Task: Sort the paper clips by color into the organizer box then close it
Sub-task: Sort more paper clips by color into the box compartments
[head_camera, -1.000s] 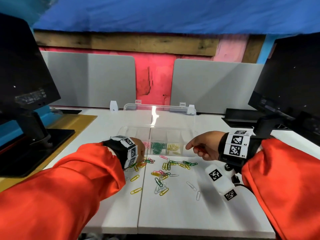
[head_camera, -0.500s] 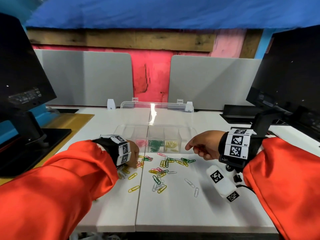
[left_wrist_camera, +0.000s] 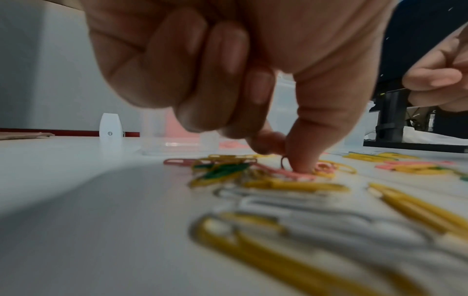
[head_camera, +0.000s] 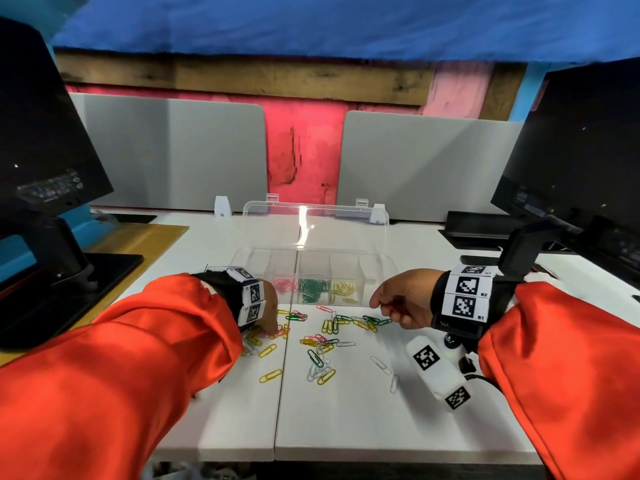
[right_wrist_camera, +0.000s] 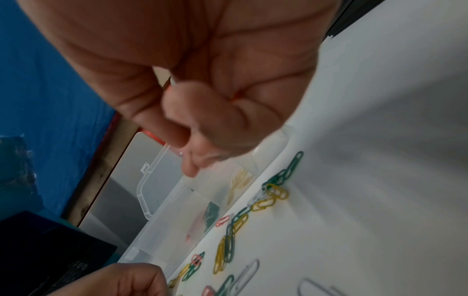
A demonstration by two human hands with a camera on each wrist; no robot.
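The clear organizer box [head_camera: 377, 263] stands open on the white table, its lid [head_camera: 315, 226] upright at the back. Its front compartments hold pink clips [head_camera: 285, 284], green clips [head_camera: 313, 289] and yellow clips [head_camera: 343, 289]. Loose mixed-colour paper clips [head_camera: 322, 341] lie scattered in front of it. My left hand [head_camera: 270, 320] is down on the left end of the pile; thumb and forefinger [left_wrist_camera: 286, 154] pinch a pink clip [left_wrist_camera: 283, 172] against the table. My right hand [head_camera: 375, 303] hovers by the box's right front corner, fingers curled round red clips [head_camera: 391, 308], barely showing between the fingers [right_wrist_camera: 235, 97].
Black monitors on stands flank the table at left [head_camera: 45, 168] and right [head_camera: 571, 161]. Grey divider panels [head_camera: 426, 164] close off the back. A white tagged camera unit [head_camera: 438, 370] hangs below my right wrist. The table's front edge [head_camera: 381, 453] is near.
My left hand has drawn back from the box front to the left end of the loose pile and come down on a clip. The right hand has stayed put.
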